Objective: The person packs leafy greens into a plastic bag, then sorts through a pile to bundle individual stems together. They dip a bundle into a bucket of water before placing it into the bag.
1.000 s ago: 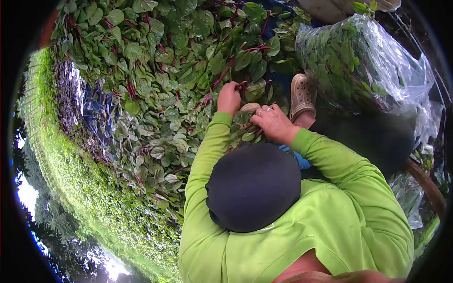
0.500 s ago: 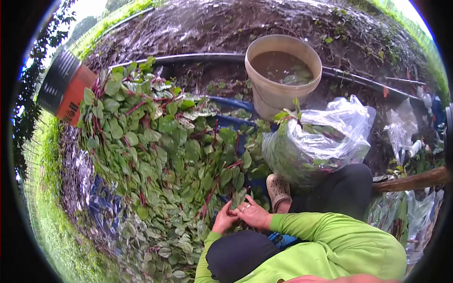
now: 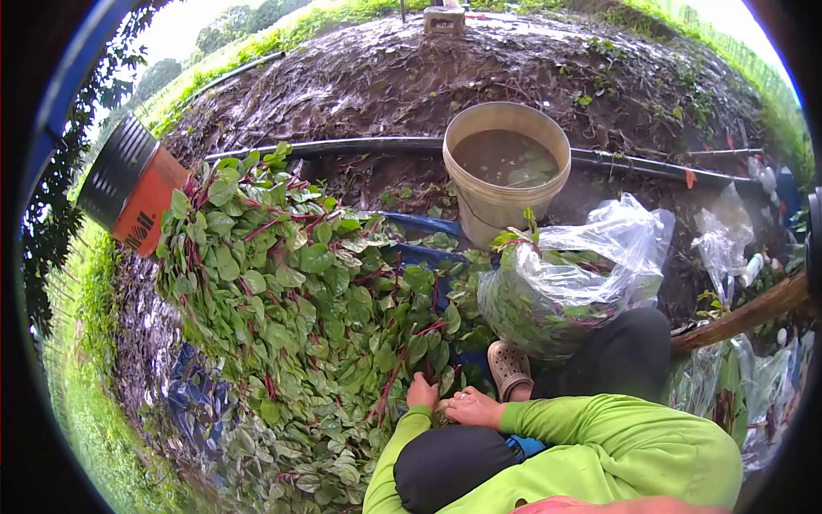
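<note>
A thick pile of green leafy stems (image 3: 282,300) with reddish-purple stalks spreads over the left and middle of the view. My left hand (image 3: 421,393) is at the pile's near right edge, its fingertips partly lost among the leaves. Close beside it, my right hand (image 3: 473,408), with a ring, has its fingers curled round leafy stems that are mostly hidden. Just beyond the hands, a clear plastic bag (image 3: 629,236) stuffed with the same greens stands upright by my knee.
A bucket (image 3: 507,188) of murky water stands behind the bag. At the far left, a black and orange drum (image 3: 128,188) leans against the pile. A dark pipe (image 3: 368,147) crosses the muddy ground. Blue sheeting (image 3: 195,398) shows under the greens; a wooden pole (image 3: 745,317) juts in at right.
My left hand has moved away from my right hand, up against the leaves. My right hand has shifted slightly right and down. The view has tilted up a little.
</note>
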A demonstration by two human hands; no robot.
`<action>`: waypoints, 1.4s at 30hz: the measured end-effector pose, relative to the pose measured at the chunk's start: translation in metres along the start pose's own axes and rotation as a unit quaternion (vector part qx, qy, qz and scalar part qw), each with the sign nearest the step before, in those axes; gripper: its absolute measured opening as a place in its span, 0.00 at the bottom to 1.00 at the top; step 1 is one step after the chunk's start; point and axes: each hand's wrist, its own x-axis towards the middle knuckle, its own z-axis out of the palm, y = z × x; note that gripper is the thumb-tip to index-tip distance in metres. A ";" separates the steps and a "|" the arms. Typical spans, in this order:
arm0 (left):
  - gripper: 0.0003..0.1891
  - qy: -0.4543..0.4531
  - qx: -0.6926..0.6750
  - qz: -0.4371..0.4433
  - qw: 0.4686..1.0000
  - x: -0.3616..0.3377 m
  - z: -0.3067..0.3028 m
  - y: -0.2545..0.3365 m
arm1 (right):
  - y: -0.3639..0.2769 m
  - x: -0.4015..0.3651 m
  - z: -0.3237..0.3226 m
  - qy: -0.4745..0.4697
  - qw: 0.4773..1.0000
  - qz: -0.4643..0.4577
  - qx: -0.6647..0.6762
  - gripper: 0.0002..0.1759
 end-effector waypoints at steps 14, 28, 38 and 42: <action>0.19 0.093 -0.335 0.002 0.937 -0.028 -0.066 -0.035 | -0.011 0.001 -0.021 -0.028 0.999 0.004 0.017 0.13; 0.11 -0.158 -0.458 -0.026 0.875 -0.085 -0.109 0.013 | -0.021 0.014 -0.015 0.180 0.982 -0.058 -0.004 0.10; 0.06 0.228 0.117 0.090 0.962 0.005 -0.090 0.021 | -0.004 0.008 -0.005 -0.017 0.999 0.004 0.051 0.18; 0.07 0.181 0.068 0.064 0.979 0.021 -0.074 0.002 | -0.001 0.009 -0.012 0.062 0.994 0.032 0.080 0.16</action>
